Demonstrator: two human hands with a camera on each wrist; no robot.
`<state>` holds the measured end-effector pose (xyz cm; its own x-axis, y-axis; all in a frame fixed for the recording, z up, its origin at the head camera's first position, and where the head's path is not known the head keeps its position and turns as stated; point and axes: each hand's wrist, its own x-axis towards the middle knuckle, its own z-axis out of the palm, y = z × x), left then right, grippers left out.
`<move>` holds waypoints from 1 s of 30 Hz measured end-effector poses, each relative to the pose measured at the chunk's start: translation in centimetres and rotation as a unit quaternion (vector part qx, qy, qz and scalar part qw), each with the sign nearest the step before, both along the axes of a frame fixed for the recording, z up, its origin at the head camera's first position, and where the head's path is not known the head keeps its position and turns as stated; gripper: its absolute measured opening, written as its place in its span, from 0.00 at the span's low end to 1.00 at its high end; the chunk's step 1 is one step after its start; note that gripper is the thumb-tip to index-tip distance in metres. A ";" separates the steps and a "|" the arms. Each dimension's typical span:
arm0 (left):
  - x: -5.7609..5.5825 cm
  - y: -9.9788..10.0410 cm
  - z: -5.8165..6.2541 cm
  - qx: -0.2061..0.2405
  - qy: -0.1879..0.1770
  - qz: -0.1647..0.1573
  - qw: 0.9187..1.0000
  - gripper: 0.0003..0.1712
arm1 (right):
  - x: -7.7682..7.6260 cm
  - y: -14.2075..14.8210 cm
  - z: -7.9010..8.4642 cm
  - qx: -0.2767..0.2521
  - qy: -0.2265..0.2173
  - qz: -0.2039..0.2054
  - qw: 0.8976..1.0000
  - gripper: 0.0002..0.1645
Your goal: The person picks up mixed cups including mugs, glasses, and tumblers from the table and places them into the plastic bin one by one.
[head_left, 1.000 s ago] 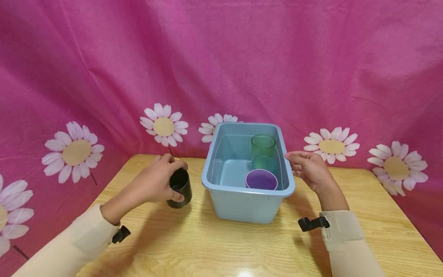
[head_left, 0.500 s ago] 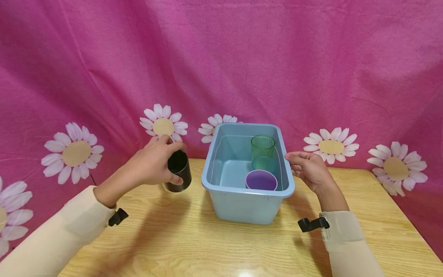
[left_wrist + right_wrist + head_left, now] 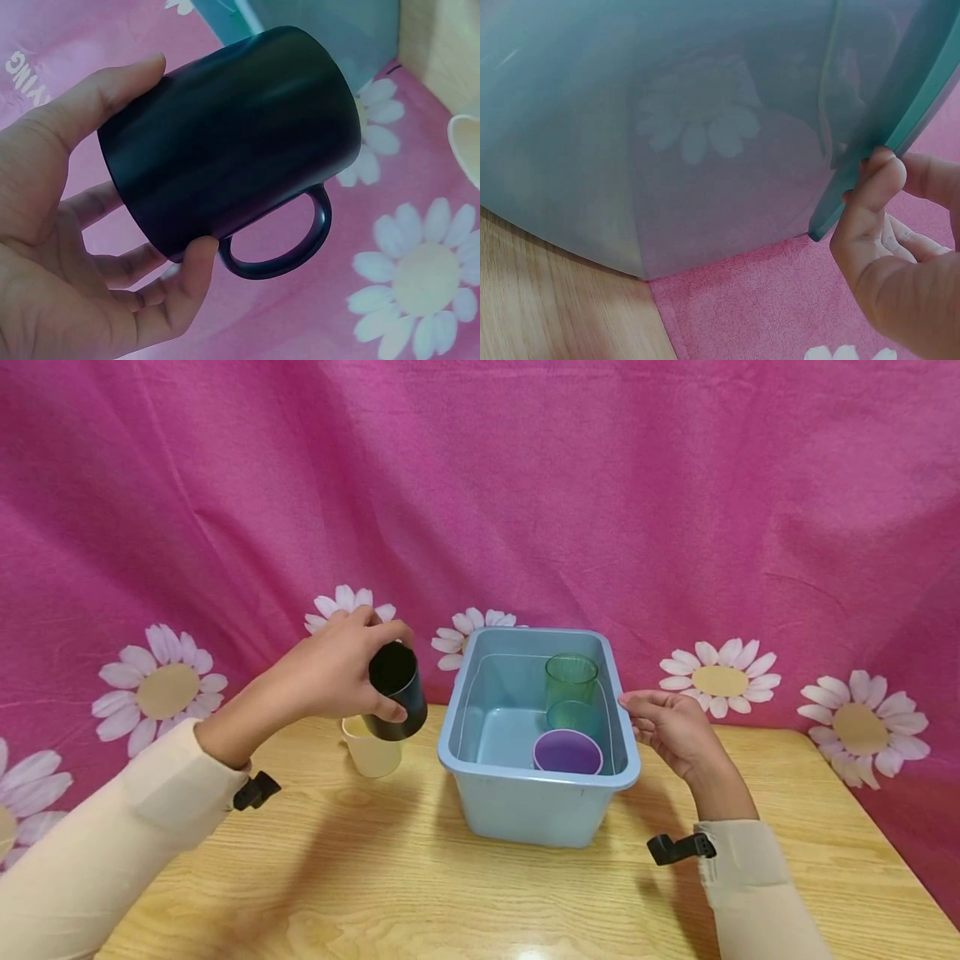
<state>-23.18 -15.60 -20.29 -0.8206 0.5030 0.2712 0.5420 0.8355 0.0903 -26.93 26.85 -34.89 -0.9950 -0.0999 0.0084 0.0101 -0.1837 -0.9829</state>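
Observation:
My left hand (image 3: 337,664) grips a black mug (image 3: 408,697) near its open top, fingers on one side and thumb on the other. The mug is raised above the table and slightly tilted. Its handle (image 3: 300,251) shows in the left wrist view, free of the fingers. Just below and behind it, a cream cup (image 3: 375,758) stands on the table. My right hand (image 3: 670,727) pinches the right rim of a blue plastic basin (image 3: 536,806) between thumb and fingers. Inside the basin, along its right side, are a see-through green glass (image 3: 572,677) and a purple cup (image 3: 567,752).
The wooden table (image 3: 420,893) carries the basin at its middle. A pink cloth (image 3: 562,502) with white daisies hangs behind and on both sides. The basin's walls rise higher than the purple cup in its near right corner.
My left hand has lifted the black mug off the table, moving it up and lately a little right. The cream cup behind it has come into view. My right hand stays on the rim.

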 end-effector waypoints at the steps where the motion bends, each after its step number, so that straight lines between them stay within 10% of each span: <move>1: 0.0 0.1 0.3 0.001 0.001 0.001 1.000 0.43 | 0.0 0.0 0.0 0.001 -0.001 -0.001 1.000 0.08; 30: -0.9 4.1 4.2 0.022 -0.001 -0.033 0.999 0.42 | 0.1 0.0 0.1 0.024 -0.012 -0.007 1.000 0.04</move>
